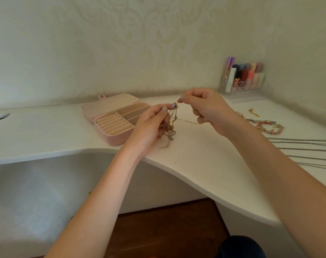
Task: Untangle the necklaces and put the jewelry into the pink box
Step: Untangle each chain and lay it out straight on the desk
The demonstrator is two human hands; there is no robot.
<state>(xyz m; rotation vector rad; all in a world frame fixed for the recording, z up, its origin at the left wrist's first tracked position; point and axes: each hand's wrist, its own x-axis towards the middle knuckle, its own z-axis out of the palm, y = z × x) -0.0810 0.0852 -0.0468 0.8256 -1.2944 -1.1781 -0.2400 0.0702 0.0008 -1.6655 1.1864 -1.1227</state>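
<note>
A tangle of thin necklaces [170, 127] hangs above the white table between my two hands. My left hand [151, 123] pinches the top of the bunch next to a small round pendant [174, 104]. My right hand [207, 110] pinches one chain near the pendant, and a strand runs from the tangle to its lower fingers. The pink box [113, 121] lies open to the left of my hands, its ring rolls and its compartments showing nothing inside. More jewelry [266, 124], red, pink and gold, lies on the table to the right.
A clear organizer [242, 86] with cosmetic tubes stands at the back right by the wall. A small gold piece [253, 112] lies in front of it. Several grey lines [307, 149] cross the table at the far right. The table's curved front edge [177, 175] runs below my forearms.
</note>
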